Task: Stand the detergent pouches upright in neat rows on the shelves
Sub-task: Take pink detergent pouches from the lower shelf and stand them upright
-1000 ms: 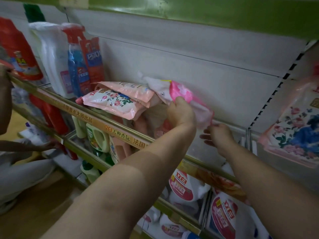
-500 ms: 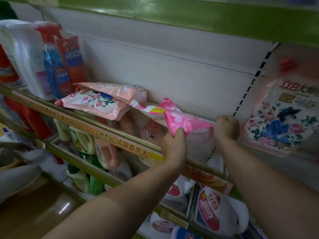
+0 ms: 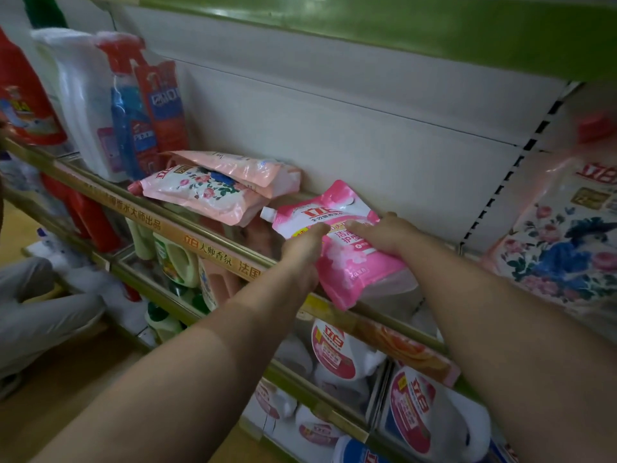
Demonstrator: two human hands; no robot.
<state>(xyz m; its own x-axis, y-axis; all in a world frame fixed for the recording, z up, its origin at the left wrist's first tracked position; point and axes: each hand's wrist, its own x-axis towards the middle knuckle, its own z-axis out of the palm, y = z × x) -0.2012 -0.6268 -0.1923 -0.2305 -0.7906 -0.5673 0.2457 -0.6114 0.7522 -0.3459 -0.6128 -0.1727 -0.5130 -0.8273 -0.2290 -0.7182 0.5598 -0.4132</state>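
A bright pink detergent pouch [image 3: 347, 262] with a white spout leans back on the shelf [image 3: 213, 235], its label facing me. My left hand [image 3: 302, 253] grips its left edge with the thumb on the front. My right hand [image 3: 380, 233] holds its right side, fingers over the label. To the left, two pale pink floral pouches [image 3: 203, 192] lie flat, one stacked on the other. A large floral pouch [image 3: 564, 235] stands upright at the far right.
Tall red, white and blue refill packs [image 3: 110, 108] stand at the shelf's left end. Bottles fill the lower shelves [image 3: 337, 352]. A green shelf edge [image 3: 400, 25] hangs overhead. A crouching person in light trousers [image 3: 36, 305] is at the lower left.
The bright pink pouch has turned from lying sideways to leaning up with its label toward me. My right hand has come from behind it onto its front.
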